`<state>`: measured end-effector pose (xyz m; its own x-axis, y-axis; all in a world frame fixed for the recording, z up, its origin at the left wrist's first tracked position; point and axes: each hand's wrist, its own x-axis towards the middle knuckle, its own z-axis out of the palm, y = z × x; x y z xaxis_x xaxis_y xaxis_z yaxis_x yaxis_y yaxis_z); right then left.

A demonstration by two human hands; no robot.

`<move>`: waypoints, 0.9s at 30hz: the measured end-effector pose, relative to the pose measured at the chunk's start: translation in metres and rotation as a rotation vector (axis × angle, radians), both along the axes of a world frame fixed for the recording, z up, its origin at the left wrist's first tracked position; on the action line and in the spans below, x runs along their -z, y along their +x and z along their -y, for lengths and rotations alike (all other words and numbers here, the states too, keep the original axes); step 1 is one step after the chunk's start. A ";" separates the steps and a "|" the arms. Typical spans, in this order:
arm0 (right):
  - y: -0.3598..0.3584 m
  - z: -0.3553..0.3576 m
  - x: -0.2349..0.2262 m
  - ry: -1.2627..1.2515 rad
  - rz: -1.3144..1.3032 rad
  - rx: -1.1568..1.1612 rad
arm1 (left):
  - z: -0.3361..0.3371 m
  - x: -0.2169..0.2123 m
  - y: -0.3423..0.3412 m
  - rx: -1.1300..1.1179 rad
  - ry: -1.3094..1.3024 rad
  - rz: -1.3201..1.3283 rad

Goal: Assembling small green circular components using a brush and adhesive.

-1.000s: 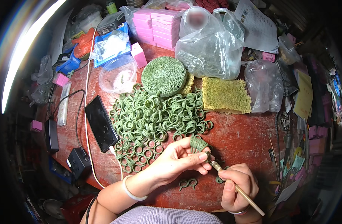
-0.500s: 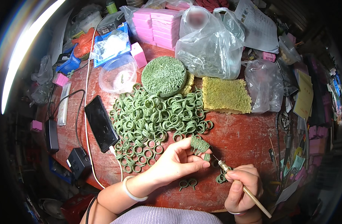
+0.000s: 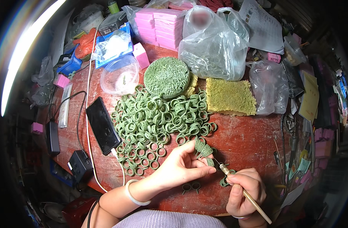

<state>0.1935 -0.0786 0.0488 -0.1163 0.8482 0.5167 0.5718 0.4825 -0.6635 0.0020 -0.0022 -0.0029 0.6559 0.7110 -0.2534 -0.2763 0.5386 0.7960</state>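
Nearest you, your right hand is closed in a pen-like grip around a thin wooden-handled tool, whose metal tip points up and left toward the piece in your other hand. A small green ring piece lies on the surface right at that hand's fingers.

Your left hand, with a pale bangle on the wrist, is pinched shut: thumb and fingertips hold a small cluster of green wax rings just above the red wooden surface. The tool's tip meets the lower edge of that cluster. Two loose green rings rest on the surface just below your left hand.

Beyond your fingers, a large heap of green rings spreads across the middle of the surface. To its left lies a black phone with a white cable plugged into it.

Farther back, a round green textured disc sits touching the far edge of the heap, with a yellow-green square pad to its right and a clear plastic tub to its left. Behind these stand a clear plastic bag with greenish contents and a stack of pink boxes.
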 end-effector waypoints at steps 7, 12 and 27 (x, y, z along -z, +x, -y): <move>0.000 0.000 -0.001 0.002 0.010 0.000 | 0.000 0.002 -0.002 0.016 -0.021 -0.041; 0.001 0.000 0.000 0.005 0.017 0.000 | 0.000 -0.007 0.002 -0.032 -0.030 -0.043; 0.001 0.003 -0.003 -0.059 -0.018 0.076 | 0.001 -0.004 0.001 0.008 0.033 -0.087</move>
<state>0.1948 -0.0814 0.0517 -0.0414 0.8833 0.4670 0.5930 0.3978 -0.7001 0.0026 -0.0029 0.0012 0.6377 0.7151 -0.2863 -0.2011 0.5133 0.8343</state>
